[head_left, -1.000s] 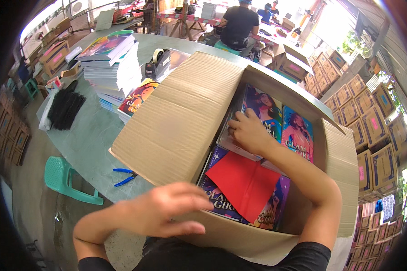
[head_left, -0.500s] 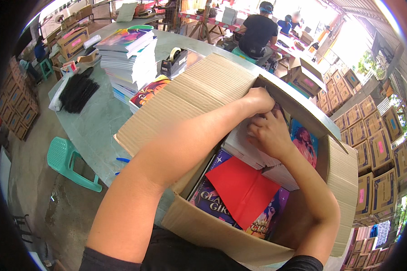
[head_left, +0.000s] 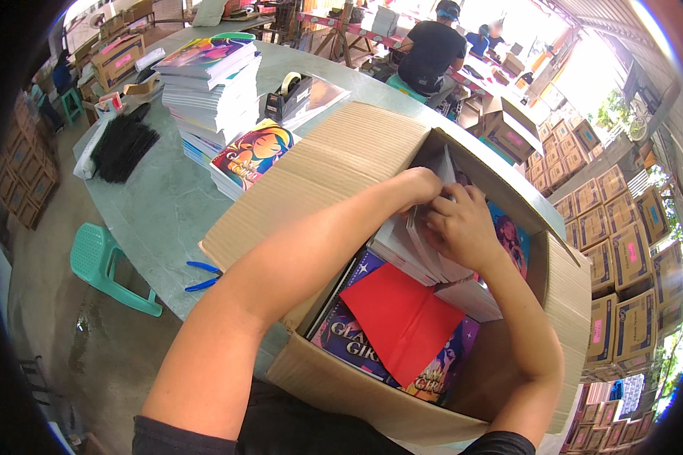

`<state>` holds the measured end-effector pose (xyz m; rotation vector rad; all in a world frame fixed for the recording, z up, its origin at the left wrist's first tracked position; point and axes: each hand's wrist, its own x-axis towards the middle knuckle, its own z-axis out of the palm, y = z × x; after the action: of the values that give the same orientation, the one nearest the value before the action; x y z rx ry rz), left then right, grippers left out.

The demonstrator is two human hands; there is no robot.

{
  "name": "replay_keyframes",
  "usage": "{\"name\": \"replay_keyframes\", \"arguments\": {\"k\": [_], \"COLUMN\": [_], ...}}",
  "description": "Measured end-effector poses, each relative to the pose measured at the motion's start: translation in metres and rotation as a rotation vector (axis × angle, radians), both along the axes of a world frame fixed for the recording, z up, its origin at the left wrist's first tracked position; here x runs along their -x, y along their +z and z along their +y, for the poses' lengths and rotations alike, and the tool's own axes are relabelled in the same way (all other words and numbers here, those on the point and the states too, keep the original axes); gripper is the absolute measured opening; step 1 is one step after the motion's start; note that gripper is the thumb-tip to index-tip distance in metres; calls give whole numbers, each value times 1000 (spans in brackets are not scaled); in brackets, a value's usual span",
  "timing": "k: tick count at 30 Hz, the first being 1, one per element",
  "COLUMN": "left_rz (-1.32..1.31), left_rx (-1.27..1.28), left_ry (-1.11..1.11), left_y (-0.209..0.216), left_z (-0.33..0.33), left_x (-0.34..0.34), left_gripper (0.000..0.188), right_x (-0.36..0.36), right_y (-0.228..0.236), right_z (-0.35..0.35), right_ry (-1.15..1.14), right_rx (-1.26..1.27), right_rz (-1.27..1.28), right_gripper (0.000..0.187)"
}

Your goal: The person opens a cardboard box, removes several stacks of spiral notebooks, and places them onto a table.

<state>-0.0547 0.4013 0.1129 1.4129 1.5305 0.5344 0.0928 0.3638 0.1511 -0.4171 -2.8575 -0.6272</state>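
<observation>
An open cardboard box stands in front of me with illustrated notebooks packed inside. My left hand is closed over the top edges of an upright row of notebooks. Beside it, my right hand curls its fingers over the same row. Some of these notebooks lean apart under the hands, and their gripped edges are partly hidden by the fingers. A folded red sheet lies on purple-covered notebooks at the near side. Against the far right wall shows a notebook with a pink and blue cover.
On the grey table are a tall notebook stack, a shorter stack, a tape dispenser, black strands and a blue-handled tool. A green stool stands left. Cartons are piled right; a person sits beyond.
My left hand has drawn slightly nearer and to the left. Notebooks under the hands now lean apart, with a gap among them. The view has shifted a little, showing more of the shorter stack.
</observation>
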Motion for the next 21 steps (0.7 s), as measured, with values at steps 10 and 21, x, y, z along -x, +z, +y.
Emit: {"name": "replay_keyframes", "arguments": {"k": [10, 21], "left_rz": [263, 59], "left_rx": [86, 123], "left_ry": [-273, -14], "left_y": [6, 8], "left_z": [-7, -14], "left_x": [-3, -5], "left_gripper": [19, 15], "right_x": [-10, -18], "right_y": [11, 13], "right_z": [0, 0], "right_ry": [2, -9], "right_rx": [33, 50], "right_rz": [41, 66], "right_gripper": [26, 29]}}
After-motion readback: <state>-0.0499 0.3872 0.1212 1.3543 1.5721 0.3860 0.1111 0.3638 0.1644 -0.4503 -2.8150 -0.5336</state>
